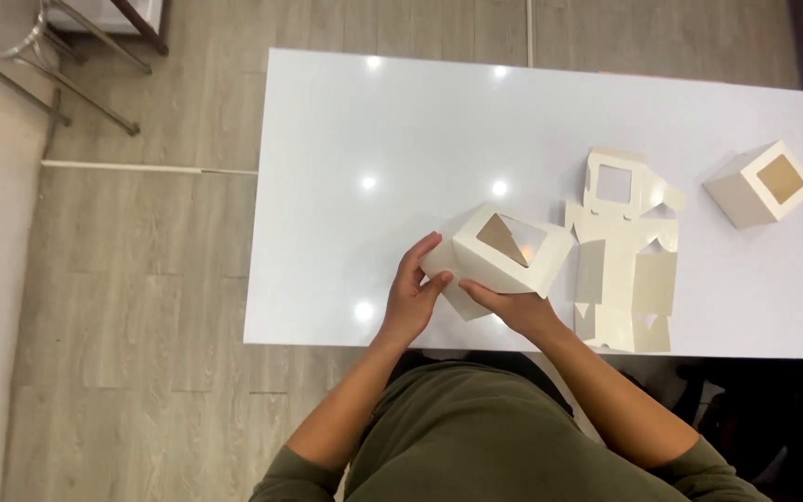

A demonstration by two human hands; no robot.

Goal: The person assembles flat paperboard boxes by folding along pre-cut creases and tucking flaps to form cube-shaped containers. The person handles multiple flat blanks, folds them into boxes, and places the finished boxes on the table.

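Both hands close on a half-folded white window box (504,256), a small cardboard carton with a square cut-out in its upper face. The left hand (413,296) grips the box's near left corner, its fingers curled up and over a side flap with the thumb pressed against the panel beneath. The right hand (513,307) clamps the lower front edge, its fingers tucked under the box and mostly hidden by it, so only the back of the hand and the thumb side show. The box is tilted, its windowed face turned up and slightly to the right, and through the opening a brown inner surface and a patch of bright reflection can be seen. It is held just above or resting on the near edge of a glossy white table (374,130); which of the two cannot be told from this view. Just beside the box on its right lies a stack of flat, unfolded box blanks (626,279) of the same white card, the top one showing its own square window near the far end. Well apart, toward the far right of the table, stands a finished window box (759,184), closed and set at an angle. Ceiling lights glint on the tabletop. The person wears olive green sleeves (476,446). Grey wood-look flooring (141,279) surrounds the table, with the metal legs of a stool (58,65) at the upper left.
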